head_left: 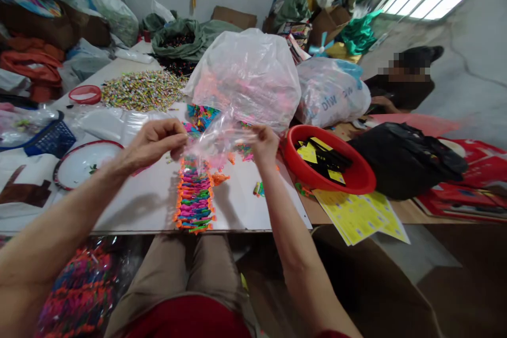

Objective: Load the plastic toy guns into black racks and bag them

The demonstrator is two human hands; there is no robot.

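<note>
A thin clear plastic bag [217, 134] is stretched between my two hands above the white tabletop [142, 206]. My left hand [156, 142] pinches its left side, and my right hand [264, 143] is closed on its right side. Just below the bag lies a long row of small colourful plastic pieces [195, 195], orange at both ends, reaching to the table's front edge. A loose orange piece [219, 178] sits beside the row, and a small green piece [258, 188] lies near my right forearm. More coloured pieces [202, 116] show partly behind the clear bag.
A large translucent sack [253, 74] stands behind my hands. To the right are a red basin [332, 161] with black and yellow items, yellow sheets [360, 216] and a black bag [407, 158]. A white bowl [89, 161] and blue basket [51, 134] stand left. Another person sits far right.
</note>
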